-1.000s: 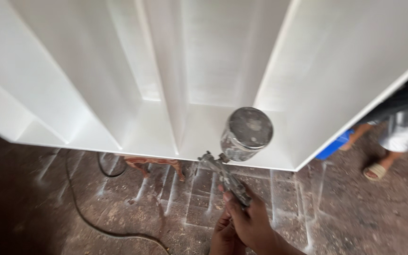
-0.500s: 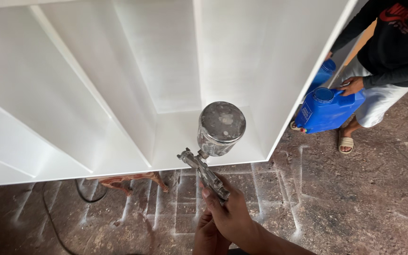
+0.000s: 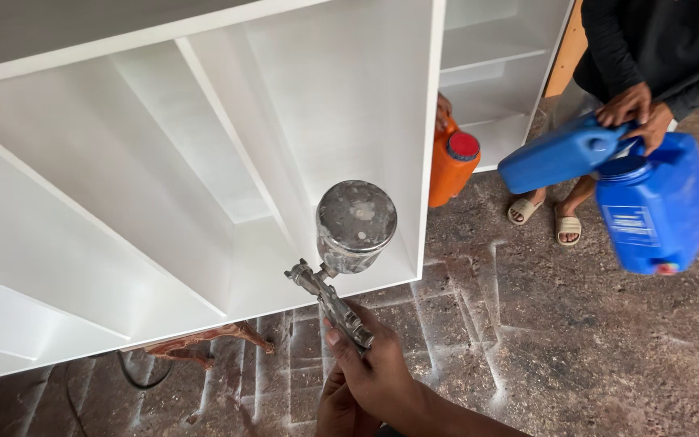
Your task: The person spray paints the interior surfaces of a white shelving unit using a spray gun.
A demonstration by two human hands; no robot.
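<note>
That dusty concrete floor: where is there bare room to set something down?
Bare patches: dusty concrete floor between the white wooden cabinet and the big blue plastic jug. Crowded: under the cabinet's edge, around the rusty stand.

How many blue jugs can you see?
2. One big blue jug hangs at the right, and a smaller blue jug is tipped over its mouth, both held by another person's hands. More could be out of view.

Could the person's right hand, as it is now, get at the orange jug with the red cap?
Probably not right away. The right hand is wrapped around the metal spray gun, and the orange jug with the red cap sits beyond the white cabinet's side panel.
</note>
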